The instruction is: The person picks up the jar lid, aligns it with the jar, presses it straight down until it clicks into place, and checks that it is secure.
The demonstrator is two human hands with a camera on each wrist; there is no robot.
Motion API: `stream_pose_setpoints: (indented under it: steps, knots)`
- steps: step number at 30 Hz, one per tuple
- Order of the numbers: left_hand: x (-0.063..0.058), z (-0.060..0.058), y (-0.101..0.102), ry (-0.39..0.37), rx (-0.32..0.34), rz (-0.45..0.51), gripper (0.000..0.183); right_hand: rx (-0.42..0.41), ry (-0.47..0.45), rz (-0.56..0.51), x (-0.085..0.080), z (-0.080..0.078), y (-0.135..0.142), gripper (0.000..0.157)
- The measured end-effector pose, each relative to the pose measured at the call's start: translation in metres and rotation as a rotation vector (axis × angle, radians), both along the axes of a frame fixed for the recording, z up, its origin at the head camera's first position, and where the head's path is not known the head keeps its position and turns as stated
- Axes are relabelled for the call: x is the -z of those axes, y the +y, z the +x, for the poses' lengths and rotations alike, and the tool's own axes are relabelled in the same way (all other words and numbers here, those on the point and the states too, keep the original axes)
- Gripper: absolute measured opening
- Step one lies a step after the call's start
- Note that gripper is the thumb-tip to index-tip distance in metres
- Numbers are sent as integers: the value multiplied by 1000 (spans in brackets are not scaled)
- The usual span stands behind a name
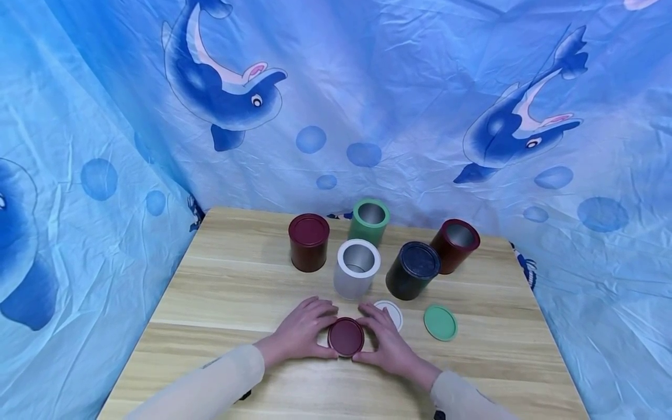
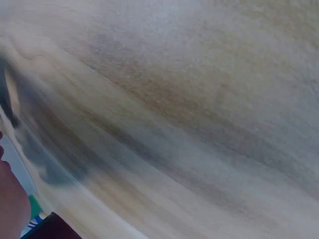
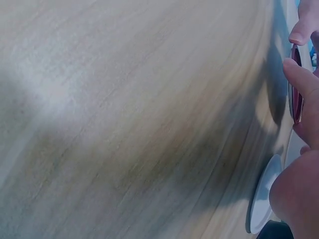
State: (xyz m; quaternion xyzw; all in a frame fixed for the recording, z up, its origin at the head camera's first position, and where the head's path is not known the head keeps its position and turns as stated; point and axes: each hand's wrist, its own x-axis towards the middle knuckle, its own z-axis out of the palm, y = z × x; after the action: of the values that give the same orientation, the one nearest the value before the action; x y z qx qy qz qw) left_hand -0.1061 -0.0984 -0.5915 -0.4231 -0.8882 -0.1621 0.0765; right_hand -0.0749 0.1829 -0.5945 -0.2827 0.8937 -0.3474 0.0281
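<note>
Left hand (image 1: 306,332) and right hand (image 1: 388,345) grasp opposite edges of the dark red lid (image 1: 346,336), held between them by thumbs and fingers. White lid (image 1: 394,316) lies just beside the right hand; green lid (image 1: 440,322) farther right. White canister (image 1: 350,284) stands ahead of both.

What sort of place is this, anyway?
Probably a makeshift, curtained-off work booth: dolphin-print fabric hangs behind and beside a wood-grain table, where canisters stand.

The white canister (image 1: 349,284) blocks the hands (image 1: 303,331) ahead; tabletop (image 1: 226,280) leftward offers room.
</note>
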Motion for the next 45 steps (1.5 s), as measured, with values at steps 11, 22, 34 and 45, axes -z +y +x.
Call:
stream_pose_setpoints:
  steps: [11, 22, 34, 45]
  knots:
    - [-36, -2, -2, 58, 2, 101, 77, 27, 59, -95, -32, 2, 2, 76]
    - [-73, -15, -2, 136, 36, 196, 77, 60, 43, -111, -78, -7, 5, 73]
    - [-106, -47, 16, 267, 56, 193, 76, 19, 244, -202, -104, -31, 21, 77]
    - [-139, -72, 47, 120, 19, 68, 76, 81, 171, -132, -127, -52, 48, 79]
